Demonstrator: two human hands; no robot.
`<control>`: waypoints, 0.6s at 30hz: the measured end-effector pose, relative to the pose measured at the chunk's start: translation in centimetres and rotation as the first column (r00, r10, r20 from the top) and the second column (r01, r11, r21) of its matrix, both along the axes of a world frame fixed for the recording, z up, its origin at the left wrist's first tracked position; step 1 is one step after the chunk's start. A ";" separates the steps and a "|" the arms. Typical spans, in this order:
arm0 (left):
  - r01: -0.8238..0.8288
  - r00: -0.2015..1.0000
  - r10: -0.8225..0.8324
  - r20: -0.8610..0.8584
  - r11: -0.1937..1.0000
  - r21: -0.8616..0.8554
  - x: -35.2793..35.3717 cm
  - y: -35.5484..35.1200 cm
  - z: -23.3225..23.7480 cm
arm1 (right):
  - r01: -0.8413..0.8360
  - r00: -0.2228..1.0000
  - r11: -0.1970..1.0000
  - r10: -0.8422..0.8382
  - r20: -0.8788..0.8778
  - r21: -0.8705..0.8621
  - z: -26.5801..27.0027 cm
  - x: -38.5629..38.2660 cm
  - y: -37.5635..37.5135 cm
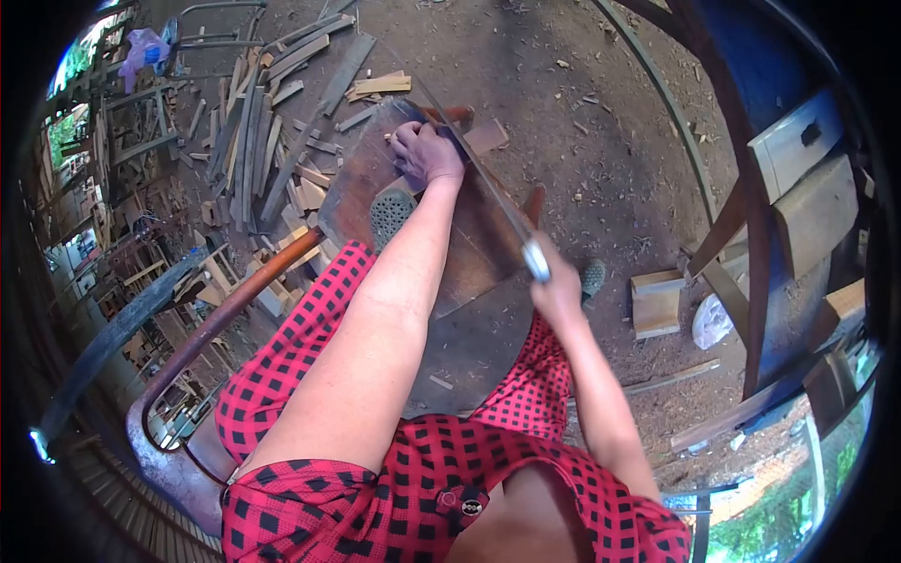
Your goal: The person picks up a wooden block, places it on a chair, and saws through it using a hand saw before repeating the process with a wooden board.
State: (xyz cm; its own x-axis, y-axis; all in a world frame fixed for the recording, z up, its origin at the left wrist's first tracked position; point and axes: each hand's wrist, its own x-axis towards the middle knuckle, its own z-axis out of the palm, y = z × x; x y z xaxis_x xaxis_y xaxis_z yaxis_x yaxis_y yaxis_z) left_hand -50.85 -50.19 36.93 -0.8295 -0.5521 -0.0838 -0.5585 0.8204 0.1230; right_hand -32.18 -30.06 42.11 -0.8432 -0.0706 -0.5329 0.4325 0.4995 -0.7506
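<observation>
My left hand (430,153) is closed over a piece of wood (488,138), pressing it onto a low wooden bench (474,267). The wood's end sticks out past the far side of a long, thin saw blade (490,180). My right hand (559,286), smeared by motion, grips the saw by its pale handle (536,260). The blade slants up and to the left, passing close by my left hand. A foot in a grey-green perforated clog (392,218) rests on the bench beside my left forearm.
Loose wood strips (249,141) lie heaped at the upper left. A curved metal chair arm (202,319) stands to my left. Blue panels and boards (815,211) lean at the right, near a small wooden box (656,305) and a clear plastic bag (713,324). Chips litter the dirt floor.
</observation>
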 end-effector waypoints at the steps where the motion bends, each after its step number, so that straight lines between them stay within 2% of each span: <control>1: -0.164 0.962 0.202 -0.184 0.966 0.200 -0.2 -1.0 -2.2 | -0.018 1.000 1.000 0.018 -0.015 -0.023 -0.4 -2.2 -0.8; 2: -0.149 0.966 0.184 -0.183 0.970 0.194 -0.5 -0.9 -1.8 | -0.033 0.999 0.999 0.031 -0.032 -0.037 -0.4 -3.4 -1.0; 4: 0.028 0.998 -0.028 -0.064 1.000 0.005 0.3 -0.7 -1.1 | 0.011 0.997 0.998 -0.016 -0.075 -0.054 0.9 -0.8 -0.4; 5: -0.002 0.999 0.004 -0.051 0.999 0.035 0.1 -0.7 -1.2 | 0.056 0.987 0.996 -0.066 -0.145 -0.071 2.0 0.8 0.1; 8: -0.058 0.998 0.057 0.013 0.998 0.037 -0.3 0.4 0.6 | 0.074 0.997 0.996 -0.074 -0.005 0.040 4.8 12.7 5.4; 9: -0.064 0.998 0.063 0.019 0.997 0.036 0.0 0.0 0.3 | 0.073 0.991 0.997 -0.075 0.109 0.027 6.1 14.4 6.8; 12: -0.036 0.999 0.036 -0.022 0.999 0.023 -0.3 0.2 -0.5 | 0.085 0.995 0.996 -0.087 0.055 0.038 4.6 8.7 4.4; 13: -0.023 1.000 0.024 -0.014 0.999 0.035 -0.3 0.3 -0.2 | 0.011 0.999 0.998 -0.013 0.049 0.057 3.3 4.6 2.5; 14: -0.013 1.000 0.013 -0.001 0.999 0.040 0.0 0.2 0.1 | -0.003 0.999 1.000 0.004 -0.046 0.019 0.5 1.2 0.4; 15: -0.078 0.992 0.087 -0.094 0.993 0.089 0.0 -0.9 -2.0 | -0.032 0.998 0.999 0.033 -0.056 0.019 -0.6 -2.3 -1.1; 16: -0.067 0.992 0.074 -0.098 0.995 0.080 -0.3 -1.1 -1.8 | -0.060 0.996 0.998 0.061 -0.071 0.019 -0.9 -4.5 -1.9; 18: -0.007 0.998 0.010 -0.057 0.999 0.054 0.1 -0.9 -1.4 | -0.021 0.994 1.000 0.022 -0.108 0.009 0.0 -3.1 -1.6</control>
State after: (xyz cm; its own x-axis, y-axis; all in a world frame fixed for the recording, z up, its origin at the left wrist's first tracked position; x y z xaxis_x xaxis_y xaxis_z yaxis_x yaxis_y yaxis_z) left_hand -50.75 -51.05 35.55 -0.8289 -0.5555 -0.0661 -0.5565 0.8068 0.1983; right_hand -35.27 -31.67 42.09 -0.8944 -0.0854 -0.4390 0.3378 0.5143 -0.7883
